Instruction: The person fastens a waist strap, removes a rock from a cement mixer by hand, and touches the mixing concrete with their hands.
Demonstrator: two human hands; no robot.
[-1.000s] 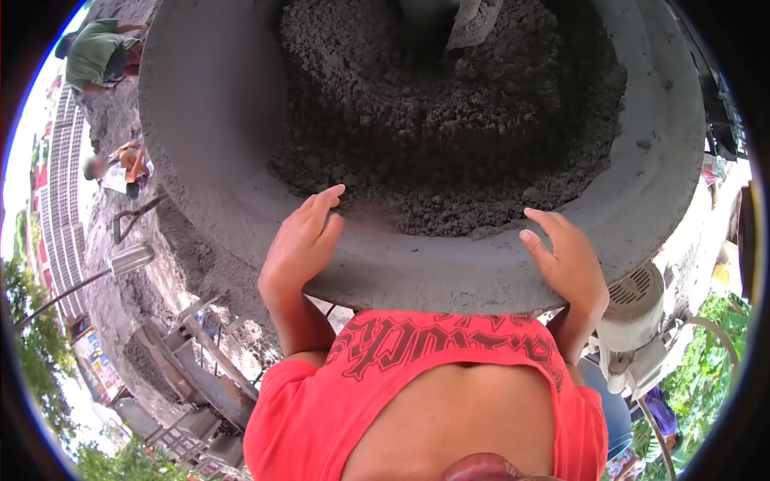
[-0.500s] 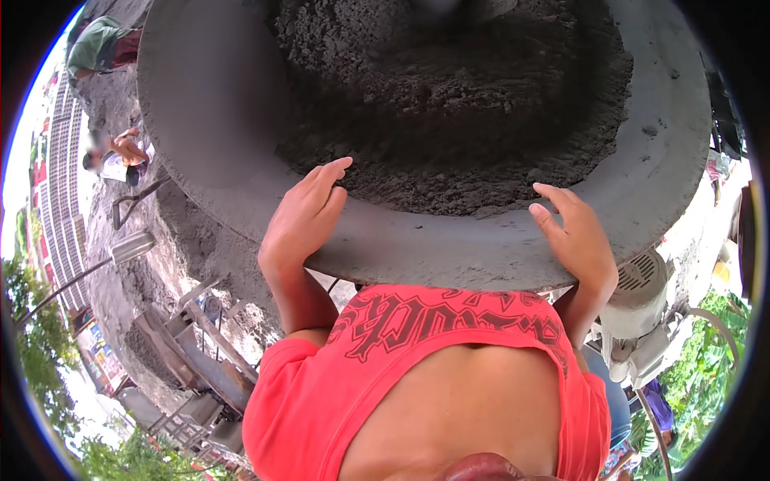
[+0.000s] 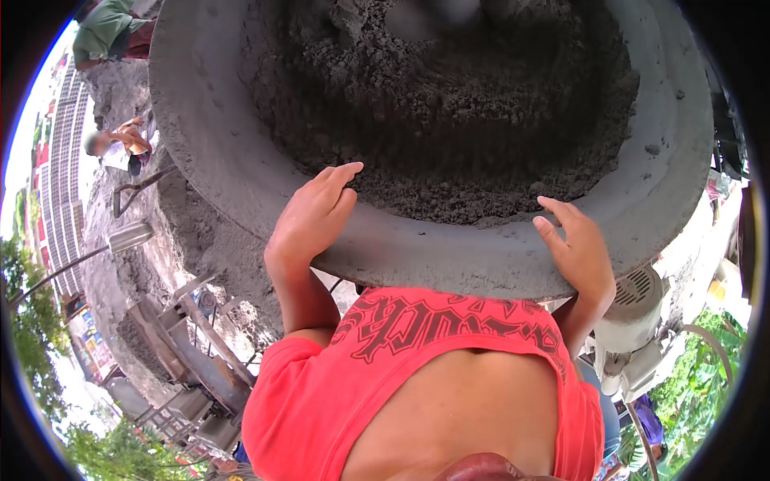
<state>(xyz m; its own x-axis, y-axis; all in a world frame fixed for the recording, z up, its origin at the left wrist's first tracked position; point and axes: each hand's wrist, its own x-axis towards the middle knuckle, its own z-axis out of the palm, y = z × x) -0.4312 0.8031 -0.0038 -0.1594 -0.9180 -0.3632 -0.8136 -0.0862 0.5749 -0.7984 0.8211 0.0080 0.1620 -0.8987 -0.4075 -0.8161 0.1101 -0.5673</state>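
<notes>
A large round grey mixer pan (image 3: pixel 449 260) fills the upper middle of the head view, with dark, crumbly mortar mix (image 3: pixel 473 144) inside it. My left hand (image 3: pixel 315 212) rests over the near rim at the left, fingers extended toward the mix and nothing held. On the right part of the same rim lies my right hand (image 3: pixel 579 244), thumb and fingers apart and empty. A blurred grey metal part (image 3: pixel 441 16) shows at the top, above the mix.
A motor (image 3: pixel 634 309) sits beside the pan at the right. At the far left are a person in green (image 3: pixel 104 32), a seated person (image 3: pixel 120 148), a shovel handle (image 3: pixel 140 188) and a lamp (image 3: pixel 130 236). Wooden and metal frames (image 3: pixel 192 345) stand at lower left.
The metal part inside the pan has shifted and the mix surface has changed shape. Both hands remain at the rim, with only slight shifts in view. The person in green has changed posture.
</notes>
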